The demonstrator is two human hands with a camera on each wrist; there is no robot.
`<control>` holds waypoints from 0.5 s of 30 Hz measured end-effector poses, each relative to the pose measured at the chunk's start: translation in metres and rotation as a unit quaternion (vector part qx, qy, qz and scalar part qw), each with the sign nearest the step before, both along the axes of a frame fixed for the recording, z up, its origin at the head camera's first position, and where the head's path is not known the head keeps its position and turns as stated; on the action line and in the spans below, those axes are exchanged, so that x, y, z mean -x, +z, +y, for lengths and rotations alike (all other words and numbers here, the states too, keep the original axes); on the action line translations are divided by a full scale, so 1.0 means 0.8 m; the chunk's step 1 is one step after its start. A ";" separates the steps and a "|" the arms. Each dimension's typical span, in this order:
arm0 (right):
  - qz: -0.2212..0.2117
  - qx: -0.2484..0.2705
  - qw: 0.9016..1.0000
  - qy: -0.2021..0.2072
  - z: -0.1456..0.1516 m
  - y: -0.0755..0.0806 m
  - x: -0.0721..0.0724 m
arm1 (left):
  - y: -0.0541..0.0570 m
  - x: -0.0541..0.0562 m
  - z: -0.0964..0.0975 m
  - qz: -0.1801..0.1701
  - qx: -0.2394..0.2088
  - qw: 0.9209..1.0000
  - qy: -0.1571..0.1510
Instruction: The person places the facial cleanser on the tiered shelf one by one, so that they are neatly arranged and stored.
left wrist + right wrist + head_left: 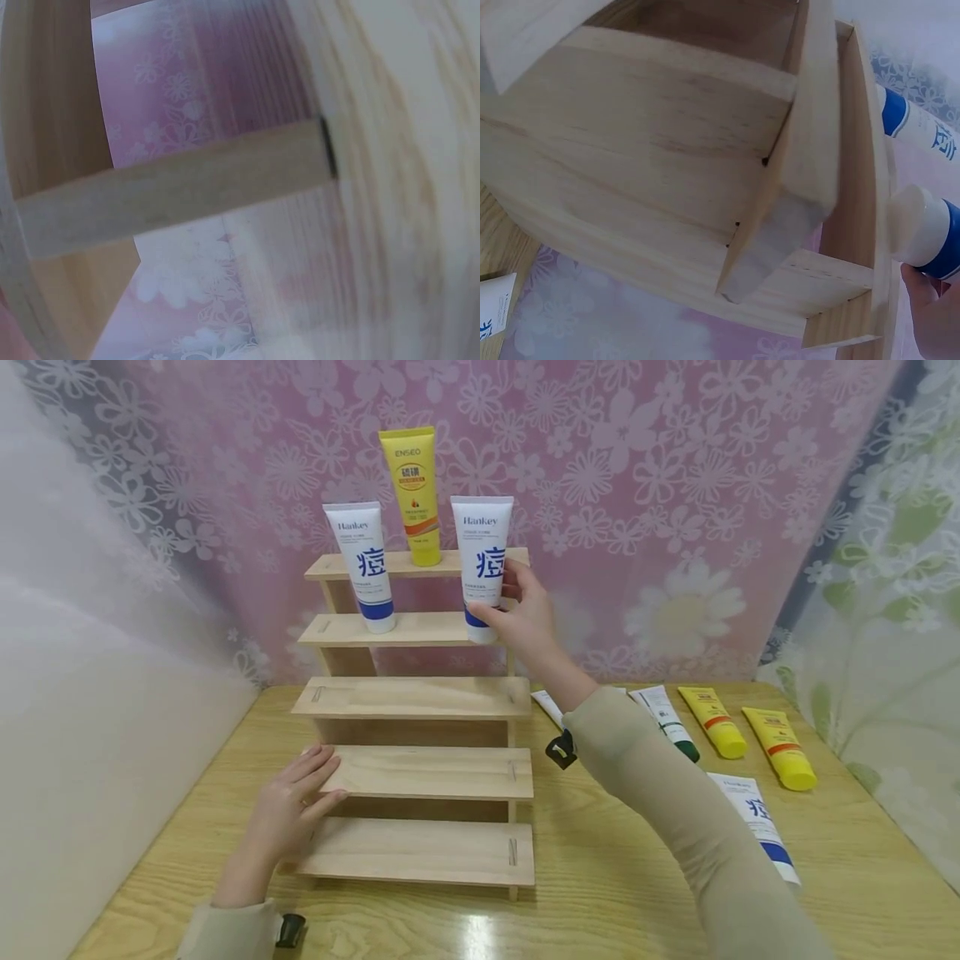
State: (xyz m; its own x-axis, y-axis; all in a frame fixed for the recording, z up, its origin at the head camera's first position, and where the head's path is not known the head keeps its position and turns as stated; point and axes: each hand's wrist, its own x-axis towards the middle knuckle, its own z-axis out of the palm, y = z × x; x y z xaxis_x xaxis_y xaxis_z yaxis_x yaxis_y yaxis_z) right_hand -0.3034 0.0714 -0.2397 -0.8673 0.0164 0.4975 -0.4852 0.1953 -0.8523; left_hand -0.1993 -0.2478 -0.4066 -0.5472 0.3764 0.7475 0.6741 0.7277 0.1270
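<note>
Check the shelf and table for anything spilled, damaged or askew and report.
Nothing stands out as spilled or damaged. The yellow tube and left white tube on the wooden shelf appear to lean slightly, though that may be lens distortion.

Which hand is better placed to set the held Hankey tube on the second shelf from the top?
Probably the right hand: it grips the white tube by the second shelf. The left hand rests on the fourth shelf, lower and farther from that spot.
</note>
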 end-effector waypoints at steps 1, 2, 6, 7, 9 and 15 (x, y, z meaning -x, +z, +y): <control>0.002 -0.002 1.000 -0.003 -0.002 0.000 0.002 | 0.000 0.000 0.000 0.001 -0.001 1.000 -0.001; 0.003 -0.003 1.000 -0.005 -0.004 0.000 0.004 | -0.001 0.000 0.000 0.002 -0.001 1.000 -0.001; 0.011 -0.007 1.000 -0.014 -0.009 -0.004 0.012 | -0.002 0.000 -0.001 0.005 0.001 1.000 0.002; 0.014 -0.010 1.000 -0.015 -0.010 -0.005 0.014 | -0.002 0.000 0.000 0.006 0.001 1.000 0.001; 0.019 -0.015 1.000 -0.018 -0.012 -0.006 0.017 | -0.002 0.001 0.000 0.007 0.002 1.000 0.004; 0.023 -0.031 0.999 -0.028 -0.016 -0.006 0.024 | -0.002 0.002 -0.001 0.002 0.002 1.000 0.012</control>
State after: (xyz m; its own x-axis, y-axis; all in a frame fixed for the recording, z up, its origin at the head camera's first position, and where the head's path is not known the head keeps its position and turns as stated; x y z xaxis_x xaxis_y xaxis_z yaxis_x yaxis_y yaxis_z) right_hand -0.3222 0.0589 -0.2448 -0.8424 0.0328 0.5379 -0.5098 0.2748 -0.8152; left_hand -0.2008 -0.2486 -0.4085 -0.5538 0.3665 0.7477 0.6563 0.7447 0.1211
